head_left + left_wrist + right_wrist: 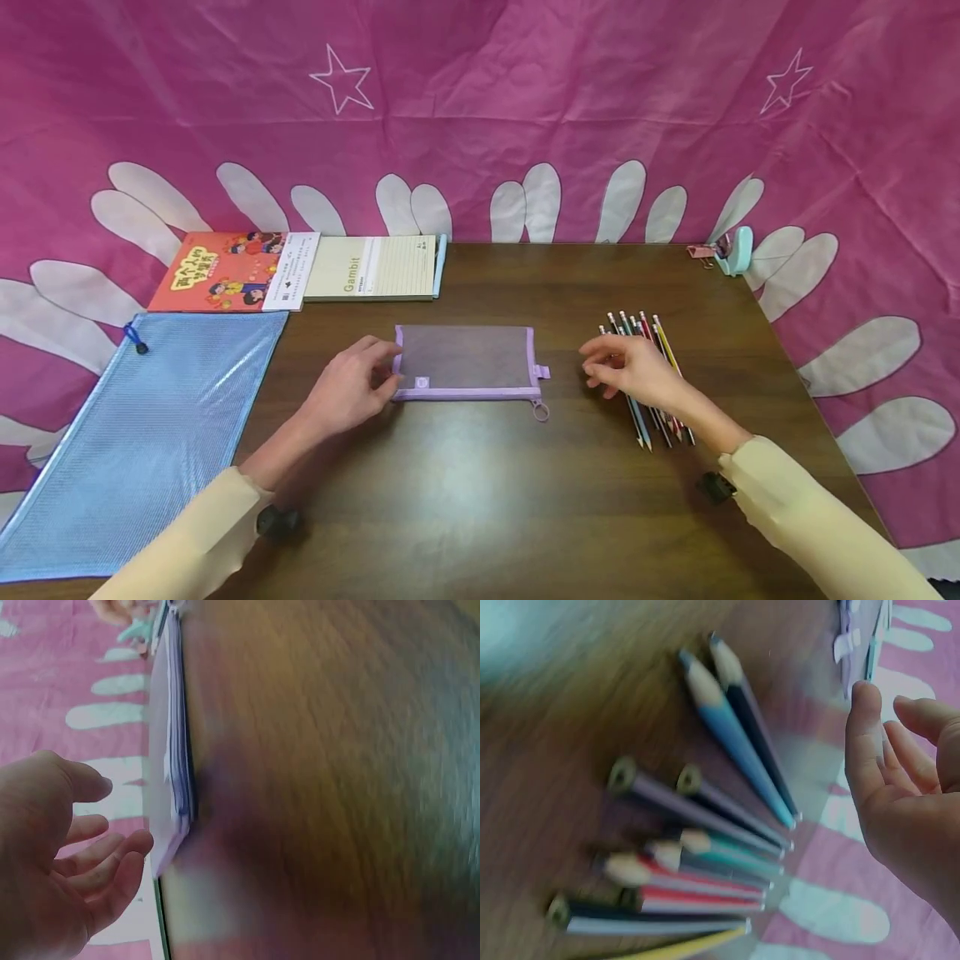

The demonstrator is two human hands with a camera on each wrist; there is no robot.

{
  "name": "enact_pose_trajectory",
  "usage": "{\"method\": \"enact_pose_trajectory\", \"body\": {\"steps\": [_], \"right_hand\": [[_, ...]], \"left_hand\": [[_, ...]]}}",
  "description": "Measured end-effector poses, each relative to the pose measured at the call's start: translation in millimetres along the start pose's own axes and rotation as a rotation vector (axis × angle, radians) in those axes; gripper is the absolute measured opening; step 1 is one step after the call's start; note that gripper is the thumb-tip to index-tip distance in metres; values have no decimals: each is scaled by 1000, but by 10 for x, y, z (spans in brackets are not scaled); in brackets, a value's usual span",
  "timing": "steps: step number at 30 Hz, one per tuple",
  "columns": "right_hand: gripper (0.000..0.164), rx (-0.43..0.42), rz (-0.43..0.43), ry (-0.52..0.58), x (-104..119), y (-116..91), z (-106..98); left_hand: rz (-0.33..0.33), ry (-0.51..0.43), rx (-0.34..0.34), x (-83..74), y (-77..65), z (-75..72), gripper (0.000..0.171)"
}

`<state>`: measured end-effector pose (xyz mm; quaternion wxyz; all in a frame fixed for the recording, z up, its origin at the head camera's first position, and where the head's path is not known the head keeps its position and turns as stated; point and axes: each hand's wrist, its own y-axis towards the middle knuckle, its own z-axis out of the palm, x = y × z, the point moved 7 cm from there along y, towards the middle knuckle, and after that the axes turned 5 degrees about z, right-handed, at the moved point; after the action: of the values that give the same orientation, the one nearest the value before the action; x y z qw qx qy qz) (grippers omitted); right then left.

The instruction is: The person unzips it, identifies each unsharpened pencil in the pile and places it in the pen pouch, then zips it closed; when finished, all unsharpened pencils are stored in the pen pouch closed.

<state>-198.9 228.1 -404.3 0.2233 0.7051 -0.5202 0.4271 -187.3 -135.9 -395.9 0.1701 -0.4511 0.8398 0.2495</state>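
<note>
A flat purple mesh zipper pouch (465, 358) lies in the middle of the table, its zipper edge toward me and a ring pull at the right corner. My left hand (356, 379) is at the pouch's left end, fingers loosely bent; in the left wrist view nothing is between the thumb and fingers. My right hand (633, 367) hovers over a loose bunch of pencils (742, 746), partly hiding them in the head view. In the right wrist view its relaxed fingers hold nothing. The pencils are of several colours, some sharpened, some with blunt ends.
A blue mesh zip bag (165, 417) covers the table's left side. Behind it lie a red picture book (225, 275) and a lined Gambit notepad (397, 267). A mint-coloured item (741, 250) and a pink clip (701, 252) sit at the back right corner. Pink cloth (480, 100) hangs behind.
</note>
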Motion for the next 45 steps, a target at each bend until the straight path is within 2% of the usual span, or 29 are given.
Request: {"method": "enact_pose_trajectory", "body": {"steps": [2, 4, 10, 14, 18, 26, 33, 40, 45], "right_hand": [[28, -1, -13, -12, 16, 39, 59], [28, -8, -52, -71, 44, 67, 111], [33, -53, -254, -308, 175, 97, 266], [36, -50, -305, -344, 226, 119, 371], [38, -60, -284, -305, 218, 150, 424], [34, -49, -152, -268, 173, 246, 489], [29, -88, -137, -241, 195, 267, 478], [23, -69, -48, -161, 145, 233, 485], [21, -34, -20, -89, 159, 216, 532]], "left_hand": [[9, -6, 6, -45, 6, 39, 39], [14, -12, 11, -89, 10, 77, 38], [48, -46, 28, -208, -5, 200, 36], [83, -47, 12, -280, -16, 248, 33], [108, -48, -13, -367, -9, 249, 31], [135, -68, -19, -538, 0, 329, 32], [132, -98, -5, -633, 12, 432, 31], [190, -29, -53, -782, 58, 570, 22], [161, 39, -102, -706, 50, 536, 23]]}}
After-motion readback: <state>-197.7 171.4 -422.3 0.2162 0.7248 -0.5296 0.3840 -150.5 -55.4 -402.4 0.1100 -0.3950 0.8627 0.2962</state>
